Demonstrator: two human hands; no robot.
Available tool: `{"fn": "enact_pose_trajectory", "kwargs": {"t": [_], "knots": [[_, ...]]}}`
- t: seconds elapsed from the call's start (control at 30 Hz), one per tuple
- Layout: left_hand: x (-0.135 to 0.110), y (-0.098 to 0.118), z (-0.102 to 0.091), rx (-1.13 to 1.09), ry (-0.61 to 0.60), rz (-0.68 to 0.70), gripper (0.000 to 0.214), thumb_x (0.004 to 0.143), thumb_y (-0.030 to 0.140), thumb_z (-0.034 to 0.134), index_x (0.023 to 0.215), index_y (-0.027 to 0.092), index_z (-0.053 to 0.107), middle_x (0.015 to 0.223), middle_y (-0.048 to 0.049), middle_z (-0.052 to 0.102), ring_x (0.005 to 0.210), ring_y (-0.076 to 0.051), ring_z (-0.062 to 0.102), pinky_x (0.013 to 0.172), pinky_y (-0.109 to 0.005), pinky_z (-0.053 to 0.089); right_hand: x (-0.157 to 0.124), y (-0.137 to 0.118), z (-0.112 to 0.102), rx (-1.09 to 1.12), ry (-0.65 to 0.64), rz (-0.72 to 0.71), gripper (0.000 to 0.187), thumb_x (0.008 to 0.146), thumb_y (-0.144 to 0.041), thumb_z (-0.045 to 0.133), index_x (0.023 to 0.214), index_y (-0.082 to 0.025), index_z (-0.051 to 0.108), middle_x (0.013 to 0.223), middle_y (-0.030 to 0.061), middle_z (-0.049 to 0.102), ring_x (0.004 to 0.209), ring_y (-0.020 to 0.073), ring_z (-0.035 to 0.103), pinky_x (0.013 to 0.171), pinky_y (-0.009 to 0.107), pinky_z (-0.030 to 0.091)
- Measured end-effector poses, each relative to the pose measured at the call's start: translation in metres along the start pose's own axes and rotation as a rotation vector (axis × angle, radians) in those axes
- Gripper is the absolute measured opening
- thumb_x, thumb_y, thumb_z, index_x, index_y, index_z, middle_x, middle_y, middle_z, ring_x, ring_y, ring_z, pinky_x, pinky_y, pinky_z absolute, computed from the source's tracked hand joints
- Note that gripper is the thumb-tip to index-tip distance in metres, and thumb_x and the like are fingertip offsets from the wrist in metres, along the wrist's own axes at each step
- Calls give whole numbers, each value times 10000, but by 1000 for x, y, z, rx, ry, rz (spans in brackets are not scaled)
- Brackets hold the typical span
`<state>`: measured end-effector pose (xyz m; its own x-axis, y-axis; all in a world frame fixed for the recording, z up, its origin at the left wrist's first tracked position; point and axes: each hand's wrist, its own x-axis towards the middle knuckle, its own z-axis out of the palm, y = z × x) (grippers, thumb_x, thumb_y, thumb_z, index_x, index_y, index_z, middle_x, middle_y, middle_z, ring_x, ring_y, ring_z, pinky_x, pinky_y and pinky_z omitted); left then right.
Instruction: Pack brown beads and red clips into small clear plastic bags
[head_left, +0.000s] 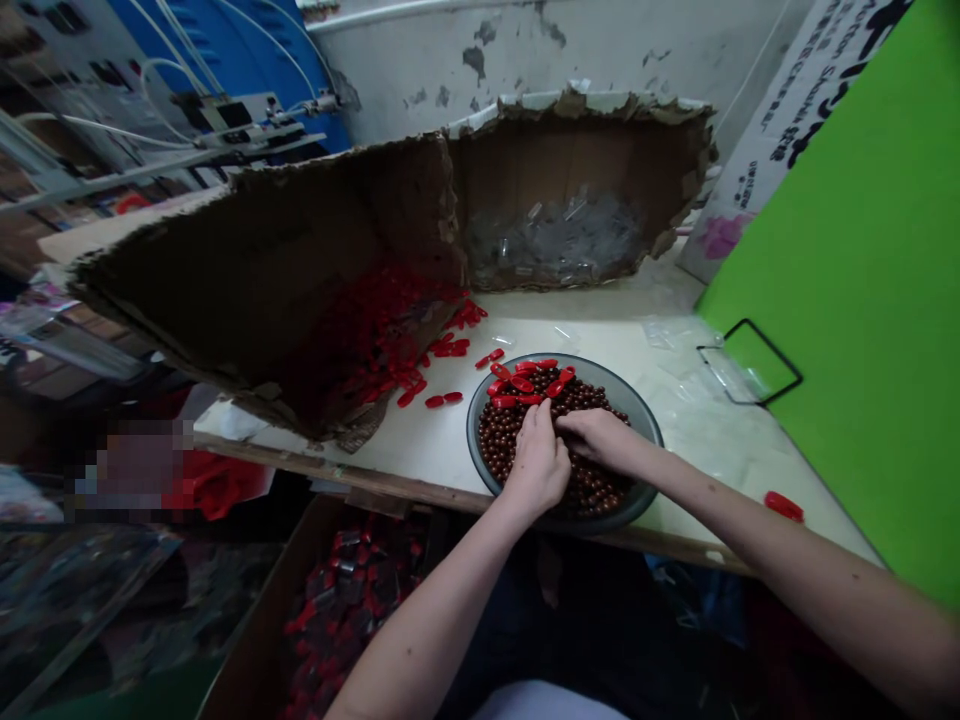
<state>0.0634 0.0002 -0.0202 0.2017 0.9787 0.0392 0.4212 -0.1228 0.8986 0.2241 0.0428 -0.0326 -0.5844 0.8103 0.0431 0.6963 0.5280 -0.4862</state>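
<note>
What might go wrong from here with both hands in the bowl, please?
The bowl sits near the front edge of the table, so a nudge from the left hand or right hand might tip it and scatter brown beads. Red pieces lying on the beads might get buried.

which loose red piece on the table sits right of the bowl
The lone red piece near the green panel; the other loose ones on the table lie left of the bowl.
</note>
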Motion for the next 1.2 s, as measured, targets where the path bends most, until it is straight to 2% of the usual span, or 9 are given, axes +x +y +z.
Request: {"fn": "enact_pose_trajectory", "kwargs": {"t": [0.1, 0.23, 0.4, 0.53, 0.7, 0.8, 0.93, 1.07, 1.2], "knots": [[0, 3, -7, -80, 40, 47, 530, 834, 124, 407, 1363, 139, 447, 1435, -135, 464, 1342, -227, 416, 1161, -402, 283, -5, 3, -4, 145, 9, 39, 107, 831, -201, 587, 928, -198, 633, 876, 18, 714, 802, 170, 662, 762, 302, 501], [-4, 9, -20, -187, 130, 106, 500, 800, 76, 399, 1270, 160, 547, 1347, -86, 564, 1272, -198, 489, 1135, -371, 323, -13, -2, -13, 704, 46, 166, 261, 767, -349, 698, 950, -177, 628, 908, 25, 716, 847, 181, 669, 832, 348, 508], [-5, 8, -23, -369, 48, 85, 469, 756, 90, 485, 1204, 169, 597, 1287, -86, 614, 1211, -226, 547, 1083, -373, 381, -17, -22, -20, 1028, 177, 260, 332, 673, -359, 798, 917, -189, 650, 933, 23, 726, 863, 179, 667, 870, 350, 485], [-5, 12, -24, -588, -38, 32, 380, 748, 124, 523, 1103, 163, 652, 1154, -80, 688, 1110, -232, 610, 1005, -355, 443, -14, -31, -21, 1068, 234, 235, 306, 692, -339, 792, 929, -211, 647, 961, 15, 726, 911, 188, 671, 892, 348, 487], [-5, 15, -27, -757, -56, -98, 422, 700, 127, 518, 1088, 178, 676, 1081, -67, 714, 1016, -226, 645, 867, -322, 498, -15, -37, -27, 971, 255, 223, 364, 702, -339, 779, 995, -221, 598, 949, 31, 727, 888, 203, 688, 849, 361, 522], [-5, 10, -30, -788, -39, -140, 441, 699, 132, 506, 1108, 175, 665, 1037, -75, 721, 941, -207, 664, 804, -296, 502, -17, -31, -35, 777, 240, 203, 329, 728, -340, 743, 1004, -229, 604, 929, 27, 732, 849, 205, 694, 815, 359, 531], [-4, -1, -34, -666, 98, -109, 429, 711, 118, 493, 1103, 174, 659, 1026, -83, 712, 938, -190, 657, 807, -287, 492, -20, -8, -44, 429, 131, 189, 201, 745, -289, 695, 940, -241, 691, 890, 17, 747, 857, 218, 695, 837, 366, 510], [-5, -3, -34, -647, 109, -162, 424, 690, 99, 501, 1071, 173, 671, 971, -77, 713, 925, -184, 655, 809, -286, 490, -18, 2, -39, 694, 68, 209, 276, 720, -320, 731, 968, -213, 673, 952, 32, 750, 900, 209, 696, 853, 357, 516], [-4, 6, -33, -694, 35, -160, 396, 666, 112, 541, 1029, 163, 691, 968, -73, 718, 931, -188, 652, 805, -277, 489, -14, -17, -34, 912, 110, 229, 337, 717, -338, 750, 996, -190, 631, 970, 47, 743, 904, 202, 699, 882, 374, 513]]}}
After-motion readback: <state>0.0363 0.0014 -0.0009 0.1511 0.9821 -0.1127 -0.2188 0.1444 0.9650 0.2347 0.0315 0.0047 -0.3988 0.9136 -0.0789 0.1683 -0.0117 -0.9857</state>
